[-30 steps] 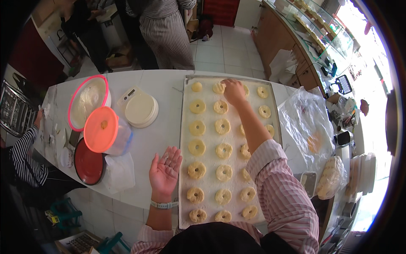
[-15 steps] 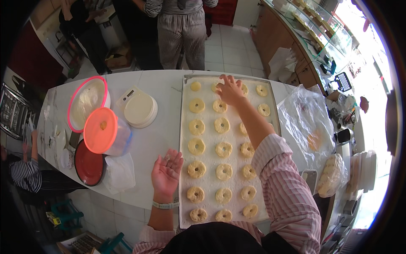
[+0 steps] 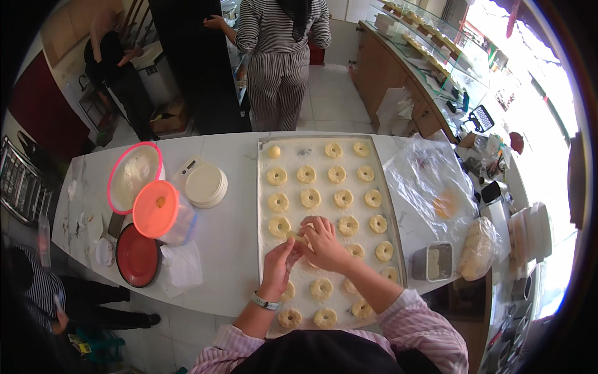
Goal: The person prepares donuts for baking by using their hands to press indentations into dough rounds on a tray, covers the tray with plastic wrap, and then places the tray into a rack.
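Observation:
My left hand point(image 3: 278, 265) and my right hand point(image 3: 327, 245) meet above a large floured tray point(image 3: 291, 164). Between their fingers is a pale piece of dough point(image 3: 294, 235), pinched by both hands and partly hidden. Rows of ring-shaped dough pieces point(image 3: 310, 198) lie on the tray, and my hands and forearms cover some of them. A round dough ball point(image 3: 274, 151) without a hole sits in the far left corner. Beside it, a bare spot with a grey mark point(image 3: 304, 151) shows in the far row.
Left of the tray are a kitchen scale point(image 3: 189, 167), a pink-rimmed bowl point(image 3: 112, 181), an orange-lidded tub point(image 3: 156, 209) and a red plate point(image 3: 138, 255). To the right lie plastic sheeting point(image 3: 430, 181) and a metal tin point(image 3: 439, 262). A person in stripes point(image 3: 277, 68) stands beyond the table.
My right hand has lifted a dough piece from the far row and drawn it back toward me. My left hand has moved in to meet it. The view has shifted.

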{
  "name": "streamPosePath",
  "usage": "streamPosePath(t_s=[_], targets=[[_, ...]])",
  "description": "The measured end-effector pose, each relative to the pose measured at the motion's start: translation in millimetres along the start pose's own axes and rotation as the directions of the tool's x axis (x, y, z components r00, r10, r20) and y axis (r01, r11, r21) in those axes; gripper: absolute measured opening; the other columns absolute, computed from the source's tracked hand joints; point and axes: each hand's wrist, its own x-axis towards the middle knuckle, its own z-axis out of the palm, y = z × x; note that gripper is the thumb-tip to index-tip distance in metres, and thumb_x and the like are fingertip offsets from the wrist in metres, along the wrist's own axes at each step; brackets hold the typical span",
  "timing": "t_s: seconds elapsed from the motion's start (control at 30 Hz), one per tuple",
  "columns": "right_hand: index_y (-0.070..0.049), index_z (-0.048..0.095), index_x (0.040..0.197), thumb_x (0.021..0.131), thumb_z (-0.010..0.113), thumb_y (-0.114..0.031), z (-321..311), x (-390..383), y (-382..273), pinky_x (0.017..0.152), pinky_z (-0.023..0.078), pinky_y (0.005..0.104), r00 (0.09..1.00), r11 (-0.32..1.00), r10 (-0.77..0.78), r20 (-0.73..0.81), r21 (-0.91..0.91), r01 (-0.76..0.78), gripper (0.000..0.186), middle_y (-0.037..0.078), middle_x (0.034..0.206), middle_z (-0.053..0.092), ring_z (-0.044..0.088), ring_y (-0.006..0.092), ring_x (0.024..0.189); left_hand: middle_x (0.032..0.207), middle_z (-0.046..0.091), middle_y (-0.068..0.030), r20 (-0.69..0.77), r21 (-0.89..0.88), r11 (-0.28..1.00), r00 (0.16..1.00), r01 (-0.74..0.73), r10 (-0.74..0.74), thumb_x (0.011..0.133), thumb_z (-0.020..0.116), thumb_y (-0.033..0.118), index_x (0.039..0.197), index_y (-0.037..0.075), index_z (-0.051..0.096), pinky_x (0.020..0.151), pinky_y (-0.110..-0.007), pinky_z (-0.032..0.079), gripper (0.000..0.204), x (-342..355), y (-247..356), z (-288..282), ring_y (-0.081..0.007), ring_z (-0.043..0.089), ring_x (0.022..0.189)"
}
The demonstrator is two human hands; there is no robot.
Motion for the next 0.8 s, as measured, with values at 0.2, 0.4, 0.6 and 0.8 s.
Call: streamPosePath(t_s=[0.2,0.4,0.6,0.8], targets=[[-0.010,0.055,0.106,0.083,0.057,-0.024,-5.2,-55.7,-37.8,0.097,0.028,0.0425,0.972,0.927,0.094,-0.216,-0.336,-0.164,0.027,0.009,0.128,0.041,0.036,0.0292,0.120,0.088,0.061,-0.0035,0.018,0.069,0.989,0.992,-0.127,0.126,0.089,0.060,0.021,0.095,0.000,0.061,0.079,-0.028,0.045,0.022,-15.9,-24.4,26.5,-0.0127,0.057,0.083],[-0.007,0.055,0.106,0.081,0.063,-0.008,-26.7,-70.3,-43.8,0.090,0.042,0.0408,0.961,0.982,0.106,-0.257,0.180,-0.060,0.026,0.014,0.126,0.048,0.046,0.0304,0.117,0.090,0.063,-0.0030,0.257,0.139,0.985,0.964,-0.105,0.066,0.091,0.057,0.025,0.097,0.001,0.062,0.080,-0.024,0.044,0.026,-21.3,-13.6,27.6,-0.0088,0.057,0.087],[0.001,0.055,0.110,0.082,0.062,0.003,-37.4,-74.7,-36.0,0.078,0.049,0.0249,0.888,0.782,0.406,-0.216,0.585,-0.216,0.029,0.009,0.093,0.066,0.063,0.0133,0.089,0.094,0.065,-0.0063,0.279,0.373,0.891,0.947,-0.259,0.159,0.085,0.064,0.011,0.101,-0.003,0.062,0.074,-0.021,0.048,0.021,-32.6,-7.0,41.7,-0.0098,0.061,0.083],[0.000,0.064,0.104,0.082,0.063,-0.003,-36.7,-81.2,-33.6,0.073,0.051,0.0250,0.842,0.737,0.465,-0.274,0.647,-0.196,0.022,0.010,0.091,0.067,0.065,0.0143,0.081,0.093,0.065,-0.0079,0.270,0.121,0.975,0.952,-0.185,0.147,0.083,0.066,0.007,0.105,-0.004,0.060,0.075,-0.024,0.051,0.026,-38.4,-16.0,48.9,-0.0135,0.063,0.083]])
